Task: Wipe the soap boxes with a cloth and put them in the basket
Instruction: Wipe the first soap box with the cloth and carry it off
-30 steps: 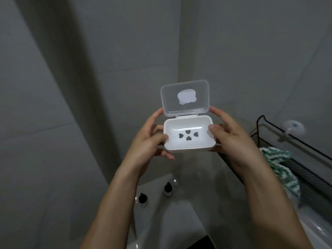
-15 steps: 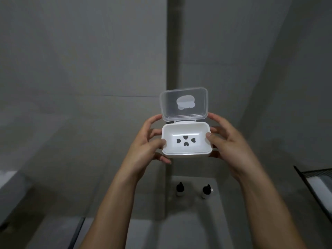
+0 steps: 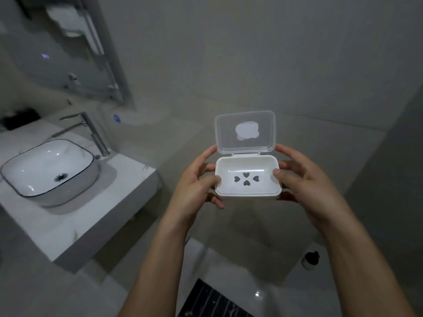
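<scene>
Grey tiled walls (image 3: 274,53) enclose a white marble counter (image 3: 75,225) carrying a basin (image 3: 34,170) and tall tap (image 3: 91,131). Away from it, left hand (image 3: 194,186) and right hand (image 3: 306,181) grasp the open soap box (image 3: 248,179) in mid-air, lid (image 3: 245,131) upright.

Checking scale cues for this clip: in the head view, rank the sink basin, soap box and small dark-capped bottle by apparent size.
1. Sink basin, largest.
2. Soap box, lid open, held near the camera, so it looks bigger than it would farther off.
3. Small dark-capped bottle, smallest, though it sits farthest away.
</scene>
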A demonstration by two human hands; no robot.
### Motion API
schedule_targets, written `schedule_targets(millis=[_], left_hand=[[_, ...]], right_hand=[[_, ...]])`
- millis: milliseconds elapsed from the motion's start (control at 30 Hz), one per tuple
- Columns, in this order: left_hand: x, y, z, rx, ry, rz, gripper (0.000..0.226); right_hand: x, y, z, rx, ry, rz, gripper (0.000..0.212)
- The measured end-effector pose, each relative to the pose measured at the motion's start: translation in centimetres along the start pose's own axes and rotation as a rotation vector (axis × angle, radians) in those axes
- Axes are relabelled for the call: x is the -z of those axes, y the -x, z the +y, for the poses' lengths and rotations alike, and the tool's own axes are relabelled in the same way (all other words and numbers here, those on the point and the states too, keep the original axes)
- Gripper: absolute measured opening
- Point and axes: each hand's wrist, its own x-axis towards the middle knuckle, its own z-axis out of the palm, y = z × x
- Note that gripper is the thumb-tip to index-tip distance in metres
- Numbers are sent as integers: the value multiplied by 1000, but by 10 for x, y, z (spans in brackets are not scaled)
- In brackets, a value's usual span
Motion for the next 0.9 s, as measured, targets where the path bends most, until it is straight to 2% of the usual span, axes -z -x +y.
schedule_targets(millis=[333, 500, 900], left_hand=[[151, 43, 0, 23, -52, 318, 67], [215, 77, -2, 45, -48, 516, 67], [321, 139, -4, 42, -49, 952, 67]], right_hand=[[-163, -39, 18, -19, -9, -273, 51], [-245, -47, 24, -34, -21, -461, 50], [-418, -72, 34, -10, -6, -899, 51]])
